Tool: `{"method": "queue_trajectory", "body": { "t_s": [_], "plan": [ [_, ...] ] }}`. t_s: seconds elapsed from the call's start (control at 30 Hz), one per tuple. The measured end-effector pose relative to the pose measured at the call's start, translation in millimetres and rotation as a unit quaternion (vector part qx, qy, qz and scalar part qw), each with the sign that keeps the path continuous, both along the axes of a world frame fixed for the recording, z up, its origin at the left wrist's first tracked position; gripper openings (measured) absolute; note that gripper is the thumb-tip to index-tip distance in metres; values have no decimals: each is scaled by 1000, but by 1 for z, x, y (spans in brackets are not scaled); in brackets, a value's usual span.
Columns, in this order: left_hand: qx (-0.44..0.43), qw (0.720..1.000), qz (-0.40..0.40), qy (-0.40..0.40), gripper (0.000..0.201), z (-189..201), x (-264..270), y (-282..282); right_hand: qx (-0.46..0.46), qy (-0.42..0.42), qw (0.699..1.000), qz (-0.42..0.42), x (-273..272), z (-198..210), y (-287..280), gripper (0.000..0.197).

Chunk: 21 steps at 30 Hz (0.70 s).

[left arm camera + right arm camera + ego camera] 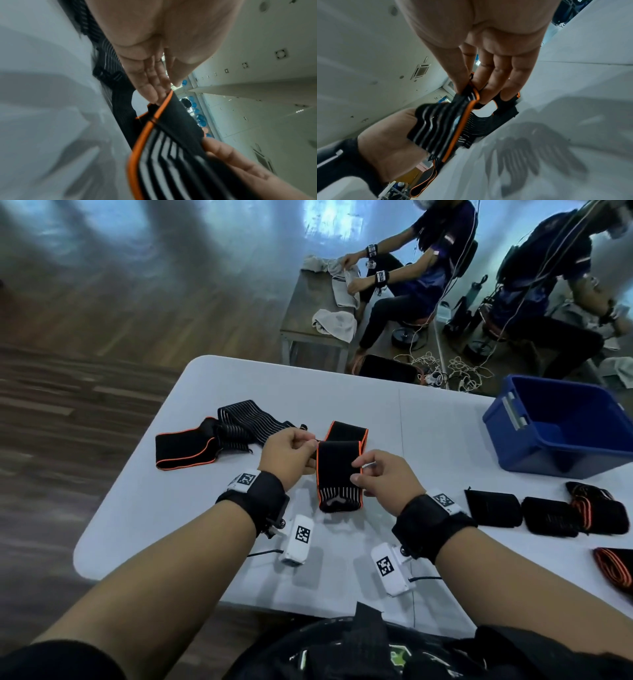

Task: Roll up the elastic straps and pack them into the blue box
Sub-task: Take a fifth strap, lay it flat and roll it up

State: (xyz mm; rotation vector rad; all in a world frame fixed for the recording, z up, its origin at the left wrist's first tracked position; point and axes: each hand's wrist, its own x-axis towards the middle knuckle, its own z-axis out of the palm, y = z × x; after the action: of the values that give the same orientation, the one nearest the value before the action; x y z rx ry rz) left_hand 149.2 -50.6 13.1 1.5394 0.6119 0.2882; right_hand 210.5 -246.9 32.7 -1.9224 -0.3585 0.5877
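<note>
A black elastic strap (337, 470) with orange edging and white stripes hangs between both hands above the white table (428, 422). My left hand (293, 451) pinches its upper left edge. My right hand (375, 475) pinches the right edge. In the left wrist view my left hand's fingertips (154, 93) meet the orange edge of the strap (171, 155). The right wrist view has my right hand (471, 86) pinching the strap (453, 121) at its orange border. A second unrolled strap (219, 436) lies flat to the left. The blue box (561, 426) stands open at the far right.
Three rolled black straps (548, 515) lie along the table's right side, and another orange-striped roll (616, 571) sits at the right edge. Two other people (421, 268) sit beyond the table at a bench with towels (334, 323). Cables lie on the floor.
</note>
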Motion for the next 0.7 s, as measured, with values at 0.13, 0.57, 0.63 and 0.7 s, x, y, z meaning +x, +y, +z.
{"method": "queue_trajectory", "body": {
  "t_s": [0.13, 0.57, 0.63, 0.7],
  "plan": [
    [235, 968, 64, 62, 5, -11, -14, 54, -10, -3, 1000, -15, 2, -7, 9, 18],
    [313, 922, -2, 229, 73, -16, -33, 167, -50, -1, 999, 14, 2, -19, 20, 35],
    [318, 914, -38, 251, 76, -13, -30, 172, -58, 7, 998, 26, 1, -19, 19, 29],
    [324, 906, -49, 268, 75, -13, -29, 179, -68, 11, 997, 31, 0, -19, 19, 23]
  ]
}}
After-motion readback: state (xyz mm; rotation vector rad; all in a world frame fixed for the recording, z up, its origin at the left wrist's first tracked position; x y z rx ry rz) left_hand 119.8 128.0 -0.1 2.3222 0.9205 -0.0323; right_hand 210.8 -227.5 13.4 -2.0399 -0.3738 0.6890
